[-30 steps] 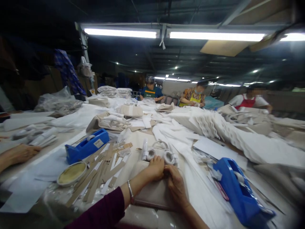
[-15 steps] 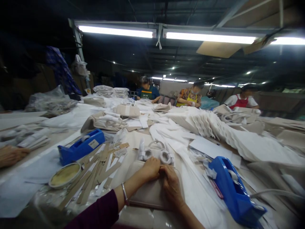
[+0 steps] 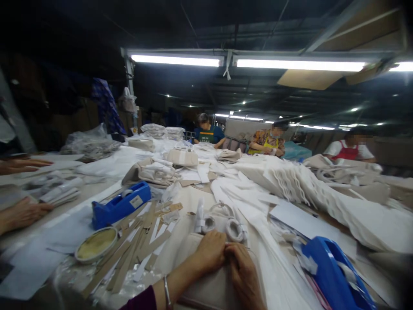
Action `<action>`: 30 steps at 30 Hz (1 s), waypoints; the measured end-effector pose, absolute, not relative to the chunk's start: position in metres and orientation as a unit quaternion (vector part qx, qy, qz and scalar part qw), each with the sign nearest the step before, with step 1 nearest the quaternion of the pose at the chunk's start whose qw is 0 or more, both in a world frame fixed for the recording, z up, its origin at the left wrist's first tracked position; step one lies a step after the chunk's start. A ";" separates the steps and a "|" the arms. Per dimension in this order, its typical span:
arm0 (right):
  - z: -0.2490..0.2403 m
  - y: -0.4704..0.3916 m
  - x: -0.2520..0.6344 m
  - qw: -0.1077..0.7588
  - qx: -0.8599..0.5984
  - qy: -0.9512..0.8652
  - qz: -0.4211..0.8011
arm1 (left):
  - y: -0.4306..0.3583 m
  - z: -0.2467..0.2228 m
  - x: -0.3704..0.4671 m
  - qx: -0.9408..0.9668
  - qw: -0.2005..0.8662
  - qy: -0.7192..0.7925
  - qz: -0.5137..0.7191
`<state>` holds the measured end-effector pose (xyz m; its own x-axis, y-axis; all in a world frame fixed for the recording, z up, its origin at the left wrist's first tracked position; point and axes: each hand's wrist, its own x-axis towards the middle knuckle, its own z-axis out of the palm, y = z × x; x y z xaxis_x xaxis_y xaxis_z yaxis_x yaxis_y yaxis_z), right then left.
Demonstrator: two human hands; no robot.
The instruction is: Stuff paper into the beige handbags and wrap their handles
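Note:
A beige bag (image 3: 206,288) lies in front of me, its wrapped handle and two white-wrapped rings (image 3: 235,230) at its far side. My left hand (image 3: 211,252), with a bracelet on the wrist, has its fingers closed at the bag's upper edge. Beside it, almost touching, my right hand (image 3: 241,267) is also closed, with thumb and fingertips pinched at the same edge. What the fingertips hold is hidden and too small to tell.
Blue tape dispensers stand left (image 3: 122,204) and right (image 3: 337,275). Cardboard strips (image 3: 138,249) and a round dish (image 3: 97,244) lie at left. Another person's hands (image 3: 26,213) are at the left edge. White sheets (image 3: 348,206) pile up at right; several people sit beyond.
The view has shifted, so most things stand lower and farther right. A second hand of the neighbouring person now shows at the left. My hands stay together at the bag's edge.

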<state>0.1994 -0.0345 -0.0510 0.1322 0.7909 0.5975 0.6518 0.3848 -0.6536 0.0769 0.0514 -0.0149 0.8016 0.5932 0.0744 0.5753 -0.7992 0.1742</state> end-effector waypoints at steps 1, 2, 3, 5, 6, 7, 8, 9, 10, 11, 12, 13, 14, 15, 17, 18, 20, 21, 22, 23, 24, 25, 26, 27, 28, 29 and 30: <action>-0.053 -0.033 0.201 0.509 -0.545 -0.664 0.059 | 0.051 -0.018 0.077 0.944 0.070 0.315 0.068; -0.056 -0.031 0.203 0.503 -0.537 -0.675 0.050 | 0.050 -0.022 0.077 0.942 0.070 0.320 0.076; -0.058 -0.029 0.205 0.497 -0.528 -0.688 0.040 | 0.050 -0.025 0.077 0.939 0.070 0.325 0.085; -0.061 -0.026 0.209 0.485 -0.516 -0.706 0.023 | 0.049 -0.032 0.077 0.936 0.066 0.329 0.106; -0.063 -0.025 0.210 0.478 -0.512 -0.714 0.017 | 0.049 -0.035 0.077 0.935 0.063 0.329 0.117; -0.064 -0.024 0.212 0.470 -0.511 -0.719 0.013 | 0.049 -0.038 0.077 0.935 0.060 0.327 0.124; -0.065 -0.023 0.213 0.463 -0.512 -0.724 0.009 | 0.049 -0.040 0.076 0.935 0.058 0.324 0.131; -0.065 -0.023 0.214 0.454 -0.512 -0.729 0.007 | 0.049 -0.041 0.076 0.936 0.057 0.320 0.136; -0.066 -0.023 0.215 0.445 -0.513 -0.734 0.004 | 0.049 -0.041 0.075 0.937 0.057 0.317 0.139; -0.066 -0.023 0.216 0.440 -0.514 -0.736 0.001 | 0.049 -0.041 0.074 0.937 0.057 0.314 0.141; -0.066 -0.023 0.216 0.439 -0.514 -0.737 -0.002 | 0.049 -0.040 0.074 0.937 0.056 0.313 0.142; -0.066 -0.024 0.217 0.438 -0.513 -0.738 -0.006 | 0.049 -0.040 0.074 0.938 0.055 0.312 0.143; -0.066 -0.024 0.217 0.438 -0.511 -0.740 -0.008 | 0.049 -0.040 0.074 0.938 0.054 0.311 0.143; -0.066 -0.024 0.218 0.437 -0.509 -0.742 -0.011 | 0.049 -0.040 0.073 0.938 0.052 0.311 0.145; -0.064 -0.024 0.218 0.434 -0.503 -0.747 -0.015 | 0.050 -0.041 0.073 0.937 0.049 0.311 0.151; -0.064 -0.024 0.218 0.433 -0.502 -0.748 -0.017 | 0.050 -0.041 0.074 0.937 0.048 0.311 0.153; -0.065 -0.023 0.219 0.431 -0.502 -0.749 -0.021 | 0.049 -0.041 0.073 0.936 0.048 0.311 0.154; -0.066 -0.023 0.219 0.430 -0.502 -0.750 -0.023 | 0.049 -0.041 0.073 0.937 0.048 0.309 0.153; -0.067 -0.022 0.219 0.429 -0.501 -0.751 -0.026 | 0.048 -0.040 0.073 0.939 0.047 0.306 0.153; -0.069 -0.023 0.219 0.428 -0.499 -0.753 -0.029 | 0.048 -0.039 0.072 0.939 0.046 0.303 0.153; -0.069 -0.023 0.220 0.427 -0.499 -0.754 -0.029 | 0.047 -0.039 0.071 0.940 0.043 0.301 0.155; -0.069 -0.023 0.219 0.427 -0.499 -0.754 -0.025 | 0.047 -0.039 0.071 0.941 0.042 0.298 0.155; -0.067 -0.024 0.219 0.428 -0.499 -0.753 -0.018 | 0.047 -0.040 0.071 0.941 0.042 0.297 0.156; -0.062 -0.023 0.219 0.430 -0.501 -0.751 -0.007 | 0.048 -0.042 0.072 0.941 0.045 0.297 0.156; -0.055 -0.022 0.218 0.433 -0.506 -0.746 0.004 | 0.049 -0.045 0.074 0.940 0.053 0.299 0.155; -0.045 -0.019 0.216 0.438 -0.509 -0.741 0.012 | 0.051 -0.048 0.077 0.939 0.064 0.301 0.152; -0.033 -0.013 0.215 0.442 -0.511 -0.737 0.015 | 0.054 -0.051 0.081 0.938 0.076 0.305 0.146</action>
<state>0.2147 -0.0128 -0.0328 -0.0862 0.7669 0.6359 0.7403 0.4765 -0.4742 0.0807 0.0543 -0.0511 0.7706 0.5953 0.2277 0.5507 -0.8017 0.2323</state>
